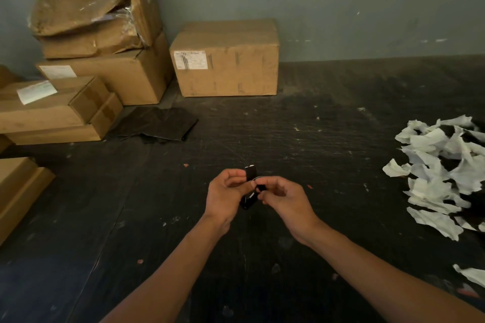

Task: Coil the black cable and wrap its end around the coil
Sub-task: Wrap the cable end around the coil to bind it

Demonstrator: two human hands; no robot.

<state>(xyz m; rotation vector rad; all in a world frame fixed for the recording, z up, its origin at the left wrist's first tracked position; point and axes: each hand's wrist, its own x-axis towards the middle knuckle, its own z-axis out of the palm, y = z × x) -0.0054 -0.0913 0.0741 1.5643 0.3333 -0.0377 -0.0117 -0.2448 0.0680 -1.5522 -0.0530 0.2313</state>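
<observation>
Coiling looks mostly done: the black cable [249,193] is already bunched into a small, tight bundle held between your two hands, raised above the dark desk [288,139] near the middle of the view. Your left hand [225,193] grips the bundle with curled fingers, and a black plug end with a pale tip sticks up at about 12 o'clock from it. Your right hand [282,196] pinches a short black piece at the bundle's 3 o'clock side, probably the free end, though it is too small and dark to be sure. How many loops there are cannot be told.

What seems left is the wrap itself: passing that end around the coil and securing it.

Cardboard boxes [225,60] stand at 10 to 12 o'clock by the wall, a black folded sheet [154,123] lies before them, and torn white paper scraps [443,170] lie heaped at 3 o'clock.
</observation>
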